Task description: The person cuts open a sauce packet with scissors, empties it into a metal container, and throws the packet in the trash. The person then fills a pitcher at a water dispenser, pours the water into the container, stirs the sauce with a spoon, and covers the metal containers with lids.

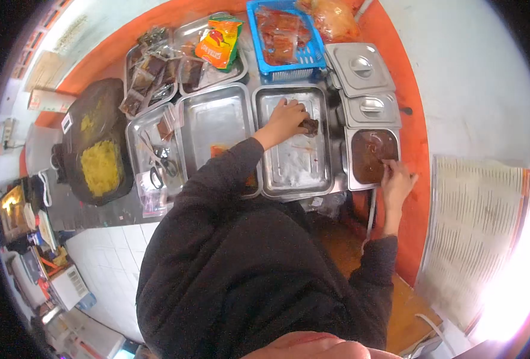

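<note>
My left hand reaches into a metal tray, its fingers closed on a dark brown lump. Liquid and small bits lie on that tray's bottom. Over at the right, my right hand is at the edge of a square metal container of brown sauce. Its fingers are pinched on something thin, perhaps a utensil handle, which I cannot make out. Part of it seems to dip into the sauce.
Two metal lids lie behind the sauce. A blue basket holds red packets. Left of it are an orange and green bag, trays of dark packets, scissors and a dark container with yellow food.
</note>
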### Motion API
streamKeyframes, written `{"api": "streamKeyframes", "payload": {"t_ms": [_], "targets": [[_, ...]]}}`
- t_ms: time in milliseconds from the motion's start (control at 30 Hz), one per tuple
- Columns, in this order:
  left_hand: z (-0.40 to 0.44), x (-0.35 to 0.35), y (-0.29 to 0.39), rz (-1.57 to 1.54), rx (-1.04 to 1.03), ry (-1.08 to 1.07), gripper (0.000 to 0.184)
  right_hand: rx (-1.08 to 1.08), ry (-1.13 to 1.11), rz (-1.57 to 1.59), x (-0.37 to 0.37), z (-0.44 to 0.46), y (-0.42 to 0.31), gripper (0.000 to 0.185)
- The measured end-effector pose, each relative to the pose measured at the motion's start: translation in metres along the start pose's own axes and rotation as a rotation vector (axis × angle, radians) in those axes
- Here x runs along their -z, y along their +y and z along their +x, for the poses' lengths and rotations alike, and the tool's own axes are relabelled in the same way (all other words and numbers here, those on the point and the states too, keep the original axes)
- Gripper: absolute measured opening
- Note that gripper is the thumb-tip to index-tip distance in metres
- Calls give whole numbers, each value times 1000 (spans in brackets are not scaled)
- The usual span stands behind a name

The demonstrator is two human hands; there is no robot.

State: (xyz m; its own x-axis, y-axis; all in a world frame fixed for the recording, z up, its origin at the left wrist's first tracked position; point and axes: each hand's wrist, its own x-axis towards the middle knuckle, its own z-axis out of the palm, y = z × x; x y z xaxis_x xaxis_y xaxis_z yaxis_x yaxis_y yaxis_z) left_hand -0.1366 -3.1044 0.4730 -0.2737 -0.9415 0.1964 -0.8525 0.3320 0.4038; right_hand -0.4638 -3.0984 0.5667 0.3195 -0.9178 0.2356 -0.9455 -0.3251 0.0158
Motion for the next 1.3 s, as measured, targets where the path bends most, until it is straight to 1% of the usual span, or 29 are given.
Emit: {"api": "streamKeyframes", "payload": {"t_ms": [67, 100, 200, 300, 333, 400, 433, 500, 533, 600, 633, 667, 700, 733, 767, 833, 900, 933, 1000, 1033, 1067, 1133, 1233, 1300], "targets": [[8, -4, 0, 52, -5, -117, 16, 7, -123, 51, 4, 0, 1, 9], [9, -5, -1, 75, -8, -114, 10, -7, -33, 73, 3, -3, 4, 9], [7, -9, -3, 116, -30, -53, 11, -65, -6, 25, -4, -1, 11, 8], [5, -10, 1, 255, -79, -53, 15, 96, -61, 128, -1, 2, 8, 8], [5, -10, 3, 307, -96, -44, 16, 30, -26, 110, 2, 4, 7, 8], [2, 1, 16, 317, -136, 89, 18, -100, 43, 75, 6, 7, 5, 7], [-1, 8, 25, 318, -154, 156, 19, -53, 24, 62, 3, 7, 5, 7], [-10, 29, 55, 214, -164, 150, 19, 34, -19, 34, -6, 2, 7, 6], [-13, 41, 74, 160, -174, 147, 19, 22, -33, 66, -4, 2, 7, 6], [-22, 49, 113, -7, -132, 40, 18, 4, -59, 130, 3, 3, 8, 5], [-28, 47, 128, -92, -120, -22, 17, -40, 10, 81, 0, 3, 13, 5], [-34, 40, 142, -246, -99, -88, 16, -28, 21, 49, -2, 3, 15, 5], [-41, 27, 153, -398, -75, -154, 14, -16, 32, 20, -4, 3, 17, 5], [-48, 14, 163, -537, -47, -266, 14, -5, 41, -7, -5, 2, 17, 5], [-56, -4, 172, -674, -18, -381, 14, 22, 31, 36, -5, 1, 16, 5], [-77, -74, 186, -812, 11, -418, 16, 81, 5, 119, -3, -1, 15, 5], [-88, -117, 195, -1015, 42, -458, 29, -23, 38, 116, 1, 0, 11, 6], [-93, -130, 195, -973, 61, -552, 32, -69, 55, 114, 2, 3, 9, 6], [-106, -158, 194, -895, 103, -747, 39, -12, 21, 89, -4, 2, 6, 6], [-113, -173, 191, -856, 17, -747, 50, 13, 1, 79, -6, 0, 5, 6], [-115, -167, 190, -855, 10, -759, 49, 1, -25, 99, -3, 0, 4, 6], [-111, -132, 185, -845, -7, -778, 53, -22, -69, 137, 6, 3, 5, 6], [-97, -79, 182, -1365, 351, -869, 51, -33, -1, 45, -2, 3, 11, 6], [-88, -78, 177, -1527, 399, -703, 49, 33, -38, 138, -1, 2, 8, 7]]}}
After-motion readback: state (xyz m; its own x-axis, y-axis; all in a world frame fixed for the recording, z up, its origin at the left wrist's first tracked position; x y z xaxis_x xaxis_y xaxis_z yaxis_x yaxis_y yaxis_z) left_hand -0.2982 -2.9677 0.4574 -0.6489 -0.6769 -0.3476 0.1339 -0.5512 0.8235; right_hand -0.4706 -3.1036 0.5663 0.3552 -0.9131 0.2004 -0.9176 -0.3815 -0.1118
